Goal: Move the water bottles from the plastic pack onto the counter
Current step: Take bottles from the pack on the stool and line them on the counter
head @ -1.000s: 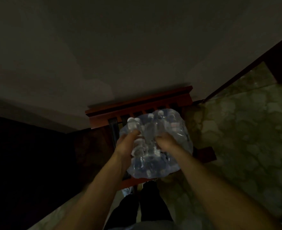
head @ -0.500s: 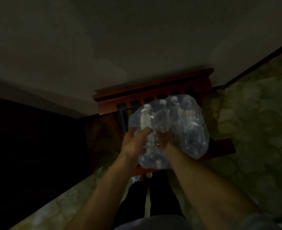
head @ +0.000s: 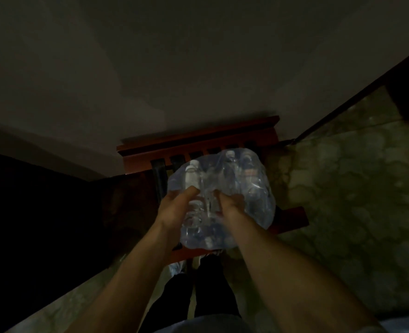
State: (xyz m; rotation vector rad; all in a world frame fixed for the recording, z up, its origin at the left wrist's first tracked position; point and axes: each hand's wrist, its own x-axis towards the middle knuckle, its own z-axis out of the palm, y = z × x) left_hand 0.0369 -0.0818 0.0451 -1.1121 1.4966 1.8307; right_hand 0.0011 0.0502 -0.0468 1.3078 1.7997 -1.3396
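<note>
A crumpled clear plastic pack (head: 254,200) of small clear water bottles (head: 191,176) with white caps sits on a red-brown wooden chair (head: 290,217), filling its seat; bottles stand upright inside the wrap.

Thin, crinkled, glossy clear plastic pack (head: 251,188) wraps clear plastic water bottles (head: 191,177), resting on a polished reddish wooden chair (head: 198,138) over mottled, smooth stone-look floor (head: 355,188)

No legible text — bottle labels too blurred.

dim room | pale wall (head: 174,68) | red wooden chair (head: 198,138) | mottled floor (head: 343,200)
</note>
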